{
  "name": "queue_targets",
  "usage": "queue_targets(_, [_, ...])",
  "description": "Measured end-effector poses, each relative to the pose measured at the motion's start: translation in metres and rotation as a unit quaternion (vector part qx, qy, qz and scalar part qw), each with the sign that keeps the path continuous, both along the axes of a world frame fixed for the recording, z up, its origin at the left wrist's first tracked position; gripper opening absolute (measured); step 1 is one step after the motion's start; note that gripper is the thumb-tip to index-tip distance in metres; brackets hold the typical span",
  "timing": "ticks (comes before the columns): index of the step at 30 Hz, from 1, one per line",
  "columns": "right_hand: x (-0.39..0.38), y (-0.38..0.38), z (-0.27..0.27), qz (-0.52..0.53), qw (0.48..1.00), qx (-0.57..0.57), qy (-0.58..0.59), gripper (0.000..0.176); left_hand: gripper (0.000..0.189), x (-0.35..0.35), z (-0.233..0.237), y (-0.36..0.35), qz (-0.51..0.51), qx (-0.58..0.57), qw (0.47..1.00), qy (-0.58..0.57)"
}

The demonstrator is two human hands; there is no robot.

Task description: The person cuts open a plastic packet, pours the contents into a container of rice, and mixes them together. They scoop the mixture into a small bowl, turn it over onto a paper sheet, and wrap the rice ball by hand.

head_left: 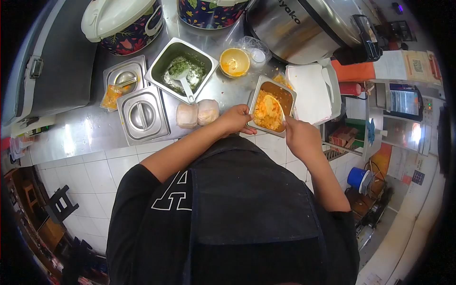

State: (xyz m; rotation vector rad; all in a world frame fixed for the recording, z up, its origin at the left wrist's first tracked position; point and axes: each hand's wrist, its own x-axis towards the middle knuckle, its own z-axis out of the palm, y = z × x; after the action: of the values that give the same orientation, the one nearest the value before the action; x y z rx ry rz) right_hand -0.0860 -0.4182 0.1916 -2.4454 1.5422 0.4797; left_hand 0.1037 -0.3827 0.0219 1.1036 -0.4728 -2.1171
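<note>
Two hands are at the pan (pixel 279 89): the left hand (pixel 236 119) grips its left rim, while the right hand (pixel 304 138) is closed on the spoon (pixel 271 103) dipping into the orange food (pixel 264 116). The pan lies between the hands and slightly beyond them, with the bowl (pixel 234 62) to its far left and the counter's (pixel 232 91) front edge close on its near side. If the left grip slipped while the spoon pressed down, the pan could tip and spill.

Head-worn view, forward and steeply downward
</note>
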Motion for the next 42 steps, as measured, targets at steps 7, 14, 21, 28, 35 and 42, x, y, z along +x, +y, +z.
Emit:
queue_targets(7, [-0.018,-0.022,-0.051,-0.029,0.995,0.095,0.019,0.027,0.013,-0.001,-0.004,0.0,-0.007,-0.01,1.0,-0.012])
queue_targets(14, [-0.013,-0.04,-0.011,-0.01,0.991,0.131,0.023,0.03,0.015,0.005,-0.004,0.0,0.006,-0.008,1.0,-0.015])
queue_targets(21, [-0.009,-0.069,-0.033,-0.022,0.986,0.133,0.093,0.032,0.015,0.004,-0.007,0.002,-0.006,-0.029,0.999,-0.035])
queue_targets(28, [0.013,-0.066,-0.017,0.029,0.978,0.082,0.19,0.034,0.015,0.008,-0.002,0.002,0.003,-0.031,0.998,-0.047])
queue_targets(35, [0.02,-0.07,-0.043,0.058,0.969,0.117,0.209,0.028,0.014,0.011,-0.003,-0.001,0.009,-0.034,0.998,-0.055])
queue_targets(42, [0.028,-0.074,-0.032,0.053,0.965,0.07,0.247,0.026,0.014,0.003,-0.014,-0.001,0.016,-0.037,0.998,-0.046])
